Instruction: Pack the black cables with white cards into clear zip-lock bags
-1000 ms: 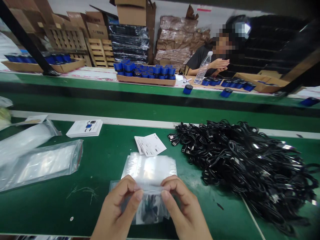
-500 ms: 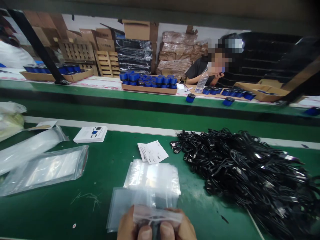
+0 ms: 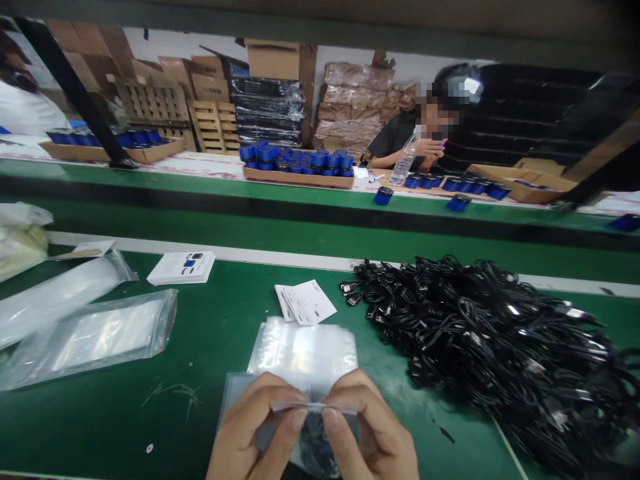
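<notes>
Green bench (image 3: 100, 427), left hand (image 3: 255, 427) and right hand (image 3: 373, 427) nearly closed, pinching the top edge of a clear zip bag (image 3: 280, 433), black cable (image 3: 313, 443) inside, stack of zip bags (image 3: 303, 350) just beyond, printed cards (image 3: 306, 302), heap of black USB cables (image 3: 475, 333) to the right, co-worker (image 3: 407, 137) across at a far bench

To my R, big heap of blk USB cables (image 3: 480, 333) on green bench (image 3: 200, 347). Ahead, small cards (image 3: 306, 302), stack of booklets (image 3: 181, 268), 2 large plastic bags (image 3: 90, 337). Across the line, co-worker (image 3: 400, 137) near water bottle (image 3: 404, 165), tray of blue cylindrical units (image 3: 297, 177) beside them.
</notes>
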### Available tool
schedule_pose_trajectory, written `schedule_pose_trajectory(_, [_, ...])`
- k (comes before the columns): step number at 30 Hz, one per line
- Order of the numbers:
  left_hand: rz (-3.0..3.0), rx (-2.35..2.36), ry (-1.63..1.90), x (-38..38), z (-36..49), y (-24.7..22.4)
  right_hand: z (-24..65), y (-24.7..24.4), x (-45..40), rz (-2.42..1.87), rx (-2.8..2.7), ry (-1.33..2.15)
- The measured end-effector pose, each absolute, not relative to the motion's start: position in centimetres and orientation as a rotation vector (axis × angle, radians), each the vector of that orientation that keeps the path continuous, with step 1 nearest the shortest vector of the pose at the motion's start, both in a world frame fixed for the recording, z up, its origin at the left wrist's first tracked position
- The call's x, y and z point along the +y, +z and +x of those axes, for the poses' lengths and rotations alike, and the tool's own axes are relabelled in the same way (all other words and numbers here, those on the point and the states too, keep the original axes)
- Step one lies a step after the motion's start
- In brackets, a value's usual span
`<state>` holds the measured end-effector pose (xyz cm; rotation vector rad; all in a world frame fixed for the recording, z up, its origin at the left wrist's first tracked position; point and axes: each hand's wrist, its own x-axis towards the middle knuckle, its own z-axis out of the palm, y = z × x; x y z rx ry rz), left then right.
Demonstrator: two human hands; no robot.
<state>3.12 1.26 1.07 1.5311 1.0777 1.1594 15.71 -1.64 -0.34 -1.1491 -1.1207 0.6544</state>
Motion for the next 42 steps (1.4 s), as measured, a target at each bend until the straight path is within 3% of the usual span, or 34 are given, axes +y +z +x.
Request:
schedule_pose_trajectory(8, [1.556, 1.129, 0.963, 1.4, 2.6, 1.1, 16.4, -0.4, -2.0, -1.189, -1.216, 0.729])
schedule_pose_trajectory(28, [1.561, 1.024, 1.043, 1.6, 1.7, -0.2, 17.0, -1.6, -2.5, -1.178, -1.554, 0.532])
schedule_pose_trajectory(34, [1.388, 1.075, 0.992, 1.1, -7.2, 0.1, 17.9, -3.1, -1.7, -1.157, -2.107, 0.03])
schedule_pose_trajectory(37, [1.498, 1.245, 0.495, 0.2, -14.3, -0.2, 18.4, -4.3, -1.2, -1.198, -2.338, -0.235])
schedule_pose_trajectory(42, [1.469, 1.601, 0.198, -0.8, -23.0, -2.5, 19.4, -5.4, -0.7, -1.218, -2.491, -0.342])
